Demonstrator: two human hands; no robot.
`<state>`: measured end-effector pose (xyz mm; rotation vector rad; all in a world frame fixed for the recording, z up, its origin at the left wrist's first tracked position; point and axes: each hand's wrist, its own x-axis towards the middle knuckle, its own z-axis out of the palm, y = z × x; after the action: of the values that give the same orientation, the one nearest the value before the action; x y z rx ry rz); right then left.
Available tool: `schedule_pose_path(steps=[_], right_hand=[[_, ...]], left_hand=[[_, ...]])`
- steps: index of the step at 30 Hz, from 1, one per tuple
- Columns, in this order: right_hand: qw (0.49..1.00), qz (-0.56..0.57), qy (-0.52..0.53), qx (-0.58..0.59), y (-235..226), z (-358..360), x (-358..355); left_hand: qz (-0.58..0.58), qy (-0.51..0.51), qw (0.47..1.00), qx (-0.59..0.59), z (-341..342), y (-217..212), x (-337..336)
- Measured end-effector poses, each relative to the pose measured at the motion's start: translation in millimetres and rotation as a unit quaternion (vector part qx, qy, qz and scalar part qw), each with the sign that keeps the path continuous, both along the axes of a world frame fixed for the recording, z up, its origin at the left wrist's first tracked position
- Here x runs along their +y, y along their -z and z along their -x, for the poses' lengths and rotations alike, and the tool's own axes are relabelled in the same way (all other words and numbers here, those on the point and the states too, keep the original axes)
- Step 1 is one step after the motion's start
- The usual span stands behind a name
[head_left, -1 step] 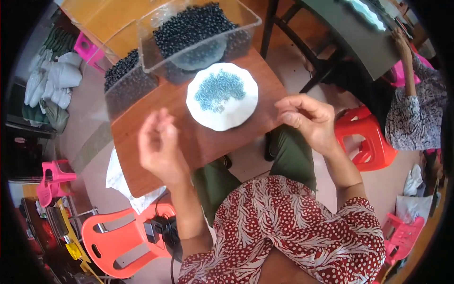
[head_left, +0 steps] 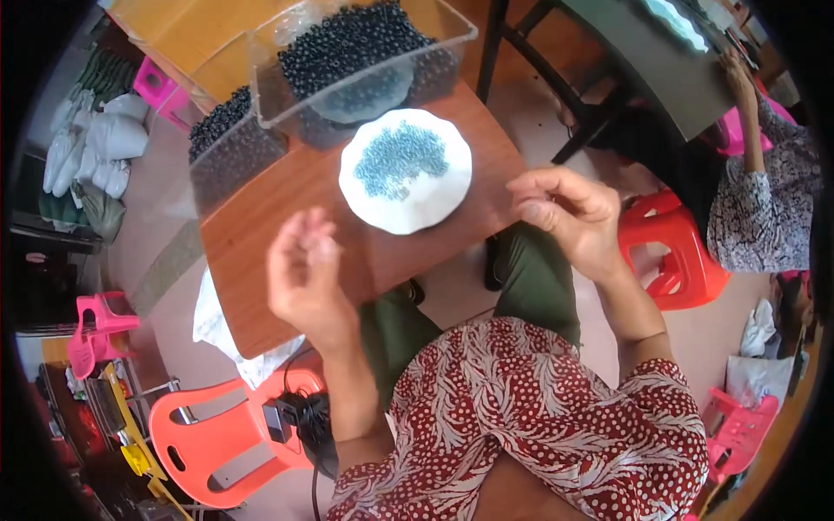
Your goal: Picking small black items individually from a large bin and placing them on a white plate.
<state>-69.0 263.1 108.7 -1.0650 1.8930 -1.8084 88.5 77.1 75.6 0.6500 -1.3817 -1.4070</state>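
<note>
A white plate with a scalloped rim point(head_left: 434, 206) rests on a reddish-brown wooden table point(head_left: 252, 269), holding a spread of tiny blue-grey beads point(head_left: 400, 163). To the plate's left, my left hand point(head_left: 308, 273) is raised over the table with its fingers curled; motion smears the fingertips. My right hand point(head_left: 573, 217) hovers by the table's right edge, thumb and forefinger brought together in a pinch. Whatever lies between those fingertips is too small to make out. Neither hand touches the plate.
A clear plastic bin point(head_left: 365, 87) of black ring-shaped beads point(head_left: 347, 52) stands beyond the plate, with a second clear bin point(head_left: 234, 161) to its left. A red stool point(head_left: 673, 260) is at right, a coral chair point(head_left: 195, 443) at lower left. Another person's arm point(head_left: 751, 130) reaches onto a dark table point(head_left: 643, 78).
My left hand has shifted slightly to the right. My right hand keeps its pinch almost in place. The plate and bins appear a little higher and further left in the picture.
</note>
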Motion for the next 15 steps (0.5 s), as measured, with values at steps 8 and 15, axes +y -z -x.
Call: schedule_pose_path(steps=[8, 15], right_hand=[[0.99, 0.095, 0.026, 0.101, -11, -8, 30], [0.991, 0.106, 0.044, 0.065, -12, -10, 52]], left_hand=[[0.0, 0.051, 0.998, -0.045, -49, -22, 36], [0.055, 0.04, 0.995, -0.074, -84, -31, 15]])
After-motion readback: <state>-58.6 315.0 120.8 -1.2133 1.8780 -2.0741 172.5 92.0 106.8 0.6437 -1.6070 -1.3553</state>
